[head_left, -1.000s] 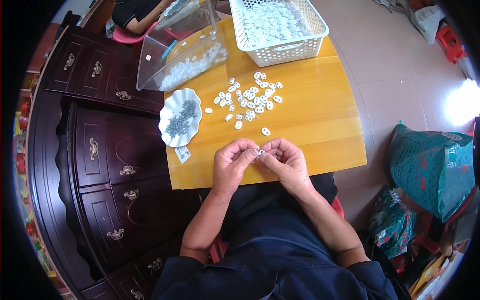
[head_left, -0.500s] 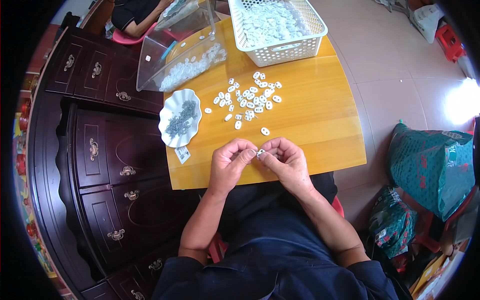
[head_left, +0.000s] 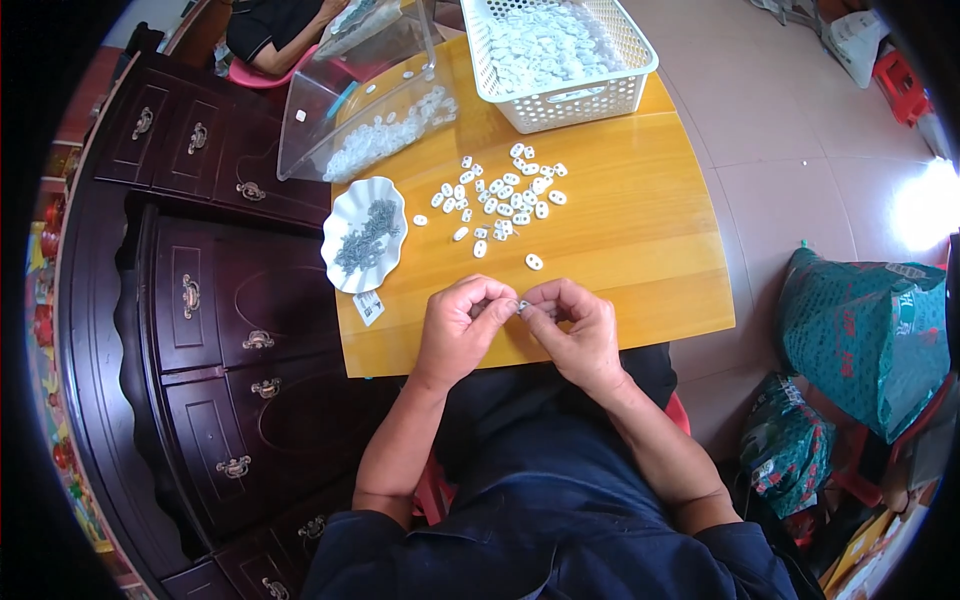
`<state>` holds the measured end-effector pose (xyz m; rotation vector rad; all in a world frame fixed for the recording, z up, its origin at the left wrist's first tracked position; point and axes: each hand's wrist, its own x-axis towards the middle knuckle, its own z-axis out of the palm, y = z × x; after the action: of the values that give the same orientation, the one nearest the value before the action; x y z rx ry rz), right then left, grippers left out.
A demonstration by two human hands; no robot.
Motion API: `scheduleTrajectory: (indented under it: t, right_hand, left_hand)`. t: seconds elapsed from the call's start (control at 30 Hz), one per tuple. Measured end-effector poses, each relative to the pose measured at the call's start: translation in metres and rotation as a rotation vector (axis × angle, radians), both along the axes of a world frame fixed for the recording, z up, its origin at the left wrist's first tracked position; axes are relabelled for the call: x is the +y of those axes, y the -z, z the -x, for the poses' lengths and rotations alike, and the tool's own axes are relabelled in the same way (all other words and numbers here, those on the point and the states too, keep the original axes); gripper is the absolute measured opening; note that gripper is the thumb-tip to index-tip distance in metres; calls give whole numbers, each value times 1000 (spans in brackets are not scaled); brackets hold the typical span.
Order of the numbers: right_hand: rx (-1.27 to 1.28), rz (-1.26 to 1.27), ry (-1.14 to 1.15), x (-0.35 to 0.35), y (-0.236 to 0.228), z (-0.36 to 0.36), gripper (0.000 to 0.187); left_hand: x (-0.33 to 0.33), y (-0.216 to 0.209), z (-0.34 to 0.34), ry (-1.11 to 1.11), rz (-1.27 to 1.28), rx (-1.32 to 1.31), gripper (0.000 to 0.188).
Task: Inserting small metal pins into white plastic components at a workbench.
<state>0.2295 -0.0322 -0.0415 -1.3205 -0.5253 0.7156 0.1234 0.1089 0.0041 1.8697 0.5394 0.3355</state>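
Close above the table's near edge, my left hand (head_left: 462,328) and my right hand (head_left: 582,335) meet fingertip to fingertip, both pinched closed. A small white two-holed piece (head_left: 523,305) shows between them, gripped by the right thumb and forefinger. Whatever the left fingertips pinch against it is too small and covered to make out. Just beyond the hands lies a single white oval two-holed piece (head_left: 534,262). Farther off, many similar white pieces (head_left: 503,207) are scattered. To the left, a white scalloped dish (head_left: 335,215) holds a heap of tiny grey metal parts (head_left: 368,238), perhaps screws.
A white perforated basket (head_left: 590,108) full of pale pieces stands at the table's far end. Beside it, a clear plastic bin (head_left: 300,150) lies tilted with translucent pieces inside. Dark drawers (head_left: 200,300) border the left; green bags (head_left: 860,330) sit at right. Another person's arm (head_left: 290,55) shows far left.
My hands stay together near the same spot, with fingertips closed tighter over the small white piece, so less of it shows. The whole view has shifted slightly; the table's things lie as before.
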Motion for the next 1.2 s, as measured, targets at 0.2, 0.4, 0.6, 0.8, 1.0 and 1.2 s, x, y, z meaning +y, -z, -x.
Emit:
scheduleTrajectory:
  t: [0.2, 0.4, 0.6, 0.8, 1.0, 1.2]
  right_hand:
    - [-38, 19, 23, 0, -1, -1, 8]
    - [67, 4, -39, 0, 3, -7, 9]
    - [169, -46, 30, 0, 9, -12, 15]
    - [305, -130, 85, -2, 6, -23, 14]
    - [344, -167, 151, -4, 4, -31, 14]
    - [360, -209, 146, -4, 3, -30, 13]
  left_hand:
    - [-4, 5, -1, -46, 59, 31, 5]
    - [1, 3, -3, -23, 193, 32, 15]
    - [11, 9, -10, -62, 251, -108, 26]
    - [4, 17, -30, 5, -417, 66, 32]
    - [10, 32, -38, 114, -650, 61, 23]
    - [14, 33, -43, 129, -816, 120, 10]
